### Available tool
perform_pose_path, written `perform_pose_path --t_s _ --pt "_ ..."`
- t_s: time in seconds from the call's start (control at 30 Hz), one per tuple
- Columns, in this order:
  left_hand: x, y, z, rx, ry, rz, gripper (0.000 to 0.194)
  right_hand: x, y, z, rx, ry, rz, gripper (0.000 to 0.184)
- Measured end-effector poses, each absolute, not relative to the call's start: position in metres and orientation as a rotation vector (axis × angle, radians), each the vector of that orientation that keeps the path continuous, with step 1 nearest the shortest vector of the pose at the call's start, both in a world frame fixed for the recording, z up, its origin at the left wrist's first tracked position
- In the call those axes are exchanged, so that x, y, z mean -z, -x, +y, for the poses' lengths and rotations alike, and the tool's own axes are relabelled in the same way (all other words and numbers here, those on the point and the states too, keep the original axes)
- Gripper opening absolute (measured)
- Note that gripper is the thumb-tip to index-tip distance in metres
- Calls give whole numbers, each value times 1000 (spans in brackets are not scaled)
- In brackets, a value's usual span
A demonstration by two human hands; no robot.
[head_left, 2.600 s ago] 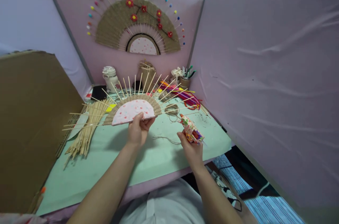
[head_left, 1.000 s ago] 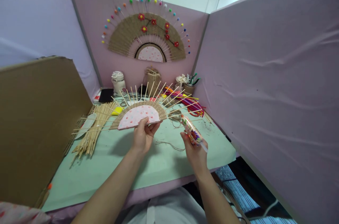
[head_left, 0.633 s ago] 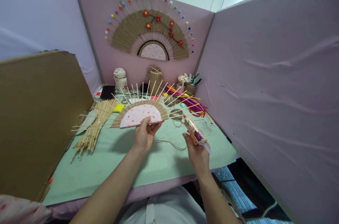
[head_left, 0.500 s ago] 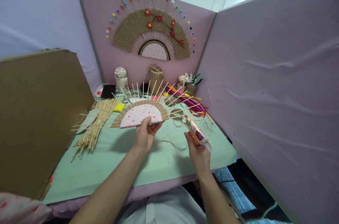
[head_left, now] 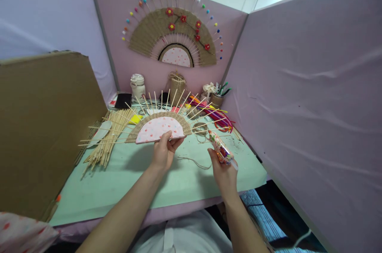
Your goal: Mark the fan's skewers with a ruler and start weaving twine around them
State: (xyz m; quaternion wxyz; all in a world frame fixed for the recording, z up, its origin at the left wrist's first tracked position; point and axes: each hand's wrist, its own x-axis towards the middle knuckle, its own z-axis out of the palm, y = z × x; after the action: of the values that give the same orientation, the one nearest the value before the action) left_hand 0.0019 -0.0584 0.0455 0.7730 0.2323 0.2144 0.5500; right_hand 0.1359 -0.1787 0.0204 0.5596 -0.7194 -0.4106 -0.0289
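My left hand point(head_left: 164, 151) grips the lower edge of a half-round fan piece point(head_left: 161, 128), thumb on its front. The piece has a pink dotted cloth face and a woven twine border, and thin wooden sticks fan out from its rim. It is held up over the table. In my right hand point(head_left: 224, 173) is a hot glue gun point(head_left: 221, 147) with a colourful patterned body and a clear glue stick at its back end. Its nozzle points up and left, close to the fan's right-hand sticks but apart from the woven border.
A bundle of wooden sticks point(head_left: 109, 139) lies at left beside a cardboard panel point(head_left: 44, 133). Behind the fan stand a white jar point(head_left: 137, 87), a twine spool point(head_left: 177, 85) and a pen holder point(head_left: 217, 100). Coloured pipe cleaners point(head_left: 219, 117) lie right. A finished fan point(head_left: 146, 34) hangs on the wall.
The view has shifted slightly. Both hands keep nearly the same pose, with the fan piece and the glue gun still held.
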Motion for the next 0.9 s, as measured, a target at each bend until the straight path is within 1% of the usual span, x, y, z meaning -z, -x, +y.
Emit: perform_pose_path --t_s 0.27,0.57,0.83,0.9 --pt "-46 -2 -59 -1192 -482 475 15 -17 -138 -178 93 1693 -979 35" --pt "-46 -2 -59 -1194 -483 481 13 -16 -135 -178 0 1661 -910 36" --pt "-51 0 -60 -1157 -432 495 1 -8 -136 -177 10 1610 -881 34" --pt "-53 0 -60 -1137 -395 499 2 -8 -135 -177 18 1591 -876 34"
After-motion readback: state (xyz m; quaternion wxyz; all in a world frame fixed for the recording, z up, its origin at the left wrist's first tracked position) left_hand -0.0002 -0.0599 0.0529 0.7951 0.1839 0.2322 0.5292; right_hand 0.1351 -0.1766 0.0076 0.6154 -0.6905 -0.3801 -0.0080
